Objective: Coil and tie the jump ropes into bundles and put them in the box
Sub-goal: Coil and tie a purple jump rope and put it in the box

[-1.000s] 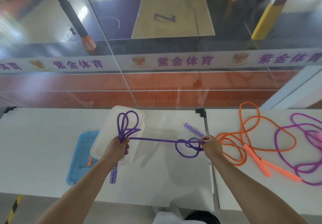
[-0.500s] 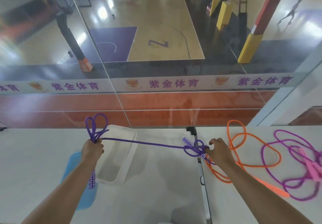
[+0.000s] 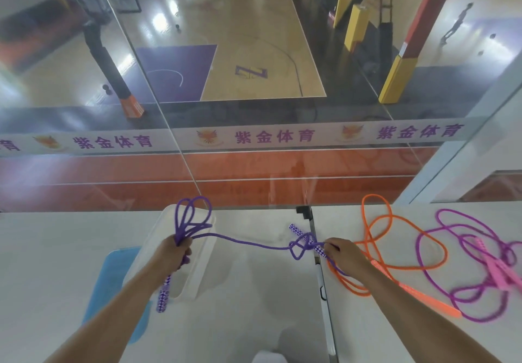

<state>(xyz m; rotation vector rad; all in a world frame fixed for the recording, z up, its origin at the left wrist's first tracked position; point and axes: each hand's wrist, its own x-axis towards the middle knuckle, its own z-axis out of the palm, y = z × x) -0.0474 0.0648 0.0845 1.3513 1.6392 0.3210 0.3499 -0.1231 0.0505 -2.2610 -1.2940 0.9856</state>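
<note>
From the head view, the left hand (image 3: 176, 252) is fisted around a bunch of loops of the dark purple rope (image 3: 248, 243), its fingers curled tight, the loops fanning up above the fist and one patterned handle (image 3: 164, 294) hanging below it. That hand sits over the clear box (image 3: 197, 275), which lies on the white table (image 3: 56, 249) with a blue lid (image 3: 113, 283) half under it. The rope runs from the fist to the right hand (image 3: 343, 252), whose fingertips pinch the second patterned handle (image 3: 306, 239) just where a loose knot of rope tangles around it. I judge the tie is only half made: if the right hand pulls before the loop is dressed, the knot could cinch on the handle alone and leave the coils free, and slack in the left fist would let the loops spill. Under the right wrist lies the orange rope (image 3: 375, 229), overlapping the pink-purple rope (image 3: 432, 246) farther right; a sweep of the forearm could snag either and drag it. A glass wall (image 3: 254, 164) rises at the table's far edge, so there is little room forward; a metal seam (image 3: 320, 283) splits the tabletop beneath the knot, and bare surface lies toward the body and between the arms.
</note>
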